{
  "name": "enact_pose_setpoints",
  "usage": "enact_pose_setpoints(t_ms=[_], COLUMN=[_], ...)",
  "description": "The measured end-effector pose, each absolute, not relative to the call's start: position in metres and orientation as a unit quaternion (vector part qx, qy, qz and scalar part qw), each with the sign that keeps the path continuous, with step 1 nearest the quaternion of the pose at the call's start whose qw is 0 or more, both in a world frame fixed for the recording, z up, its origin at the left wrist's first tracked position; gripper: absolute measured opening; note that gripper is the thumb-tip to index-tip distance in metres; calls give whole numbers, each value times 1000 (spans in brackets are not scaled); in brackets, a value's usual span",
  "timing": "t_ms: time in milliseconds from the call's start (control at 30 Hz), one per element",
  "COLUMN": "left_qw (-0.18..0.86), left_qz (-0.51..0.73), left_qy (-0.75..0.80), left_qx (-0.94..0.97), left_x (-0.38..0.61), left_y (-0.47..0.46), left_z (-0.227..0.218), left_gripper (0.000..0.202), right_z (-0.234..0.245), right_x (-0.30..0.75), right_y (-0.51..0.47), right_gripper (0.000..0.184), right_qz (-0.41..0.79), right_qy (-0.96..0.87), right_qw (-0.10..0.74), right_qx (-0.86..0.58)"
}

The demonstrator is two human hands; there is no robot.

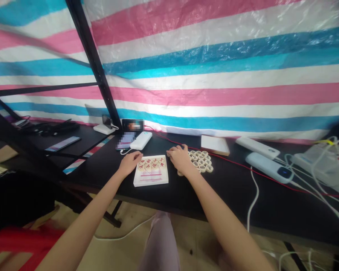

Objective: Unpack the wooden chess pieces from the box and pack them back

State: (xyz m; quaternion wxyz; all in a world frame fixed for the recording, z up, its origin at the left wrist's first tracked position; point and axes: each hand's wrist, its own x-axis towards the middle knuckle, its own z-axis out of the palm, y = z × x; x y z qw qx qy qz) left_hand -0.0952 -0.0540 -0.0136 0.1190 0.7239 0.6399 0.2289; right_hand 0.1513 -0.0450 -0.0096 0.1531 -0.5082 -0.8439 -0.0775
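Observation:
A shallow white box (151, 183) sits near the front of the black table. Xiangqi pieces with red characters (151, 162) lie in rows in its far part; pink lines mark its bare floor. My left hand (130, 163) is at the box's far left corner, fingers bent against the edge. Just right of the box is my right hand (179, 158), its fingers curled; whatever they hold, if anything, is hidden. Beside and partly under that hand lies a cluster of loose xiangqi pieces with black characters (201, 162).
Behind are a white power bank (141, 140), a phone (126, 140) and a shallow white-lined lid (214, 144). A red cable (234, 161) crosses the table. Right stand pale devices (269, 167) with tangled white cables. A black metal post (94, 60) rises left; another person's arm (2, 155) shows beyond.

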Motion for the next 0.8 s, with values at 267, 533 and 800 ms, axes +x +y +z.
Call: enact_pose_setpoints(t_ms=[267, 533, 800], left_qw=[119, 118, 127], left_qz=[241, 249, 255], left_qy=[648, 634, 636], left_qx=[713, 722, 718], left_x=[-96, -94, -95], left_y=[-52, -55, -54], left_z=[-16, -15, -18], left_gripper=[31, 32, 27], right_z=[1, 13, 2], right_x=[158, 94, 89], right_y=[-49, -96, -103], right_gripper=[20, 28, 23], right_qz=[-41, 31, 14], right_qy=[-802, -905, -931], right_qw=[248, 259, 239], right_qx=[-542, -336, -276])
